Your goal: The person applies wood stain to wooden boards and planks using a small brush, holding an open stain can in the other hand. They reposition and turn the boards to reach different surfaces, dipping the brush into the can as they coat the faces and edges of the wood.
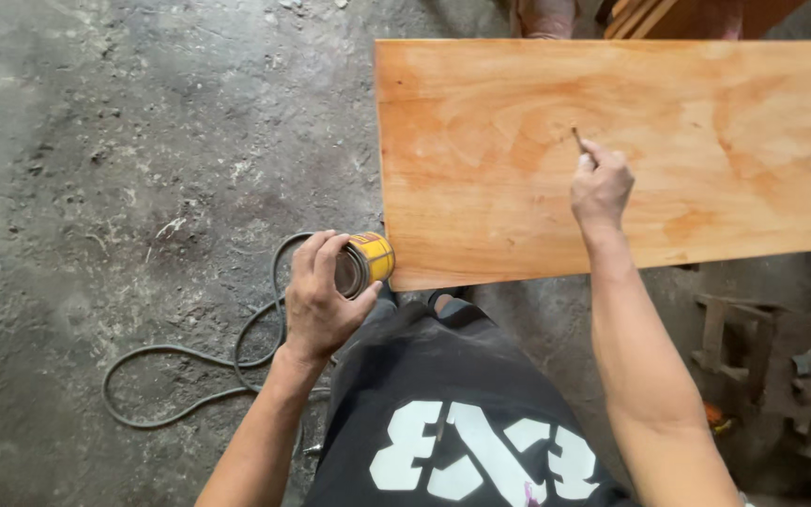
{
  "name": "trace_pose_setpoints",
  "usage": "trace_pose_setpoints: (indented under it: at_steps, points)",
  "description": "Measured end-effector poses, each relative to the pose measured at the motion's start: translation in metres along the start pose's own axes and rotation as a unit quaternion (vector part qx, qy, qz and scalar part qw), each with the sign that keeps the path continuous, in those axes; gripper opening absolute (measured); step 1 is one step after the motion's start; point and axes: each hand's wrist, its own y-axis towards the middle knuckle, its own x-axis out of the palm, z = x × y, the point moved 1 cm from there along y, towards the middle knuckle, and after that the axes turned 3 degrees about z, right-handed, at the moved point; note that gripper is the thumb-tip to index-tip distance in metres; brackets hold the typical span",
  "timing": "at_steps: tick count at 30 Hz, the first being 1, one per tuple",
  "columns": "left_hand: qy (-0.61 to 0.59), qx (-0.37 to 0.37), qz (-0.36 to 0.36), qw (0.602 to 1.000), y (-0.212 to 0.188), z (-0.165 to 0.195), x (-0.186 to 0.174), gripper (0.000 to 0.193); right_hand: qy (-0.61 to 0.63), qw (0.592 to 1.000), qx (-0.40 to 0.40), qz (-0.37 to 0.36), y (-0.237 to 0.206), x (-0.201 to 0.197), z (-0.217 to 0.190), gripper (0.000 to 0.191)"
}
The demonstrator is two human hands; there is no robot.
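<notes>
Head view: left hand (319,299) wraps small yellow can (366,263), tilted toward board (706,103) edge. Contents hidden by fingers (may spill if tipped further). Right hand (600,188) pinches thin brush handle (578,140) on board; loose pinch could smear finish. Hose (190,399) on floor.

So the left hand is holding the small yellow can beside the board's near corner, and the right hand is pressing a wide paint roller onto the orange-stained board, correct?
Not quite. In the head view the right hand holds a thin stick-like tool, not a wide roller, its tip on the orange-stained board. The rest stands: the left hand holds the small yellow can beside the board's near corner.
</notes>
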Motion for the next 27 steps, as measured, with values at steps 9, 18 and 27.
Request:
trace_pose_setpoints:
  at_steps: [9, 18, 27]
  points:
    - [0.01, -0.038, 0.027, 0.999, -0.01, -0.024, -0.013, 0.072, 0.121, 0.972, -0.148, -0.137, -0.022, 0.041, -0.108, 0.022]
    - [0.03, -0.081, 0.058, 0.995, -0.03, -0.038, -0.027, 0.072, 0.111, 0.962, -0.208, -0.136, 0.018, 0.075, -0.186, 0.021]
    - [0.012, -0.086, 0.042, 0.995, -0.035, -0.053, -0.027, 0.073, 0.168, 0.959, -0.118, -0.193, -0.063, -0.008, -0.144, 0.018]
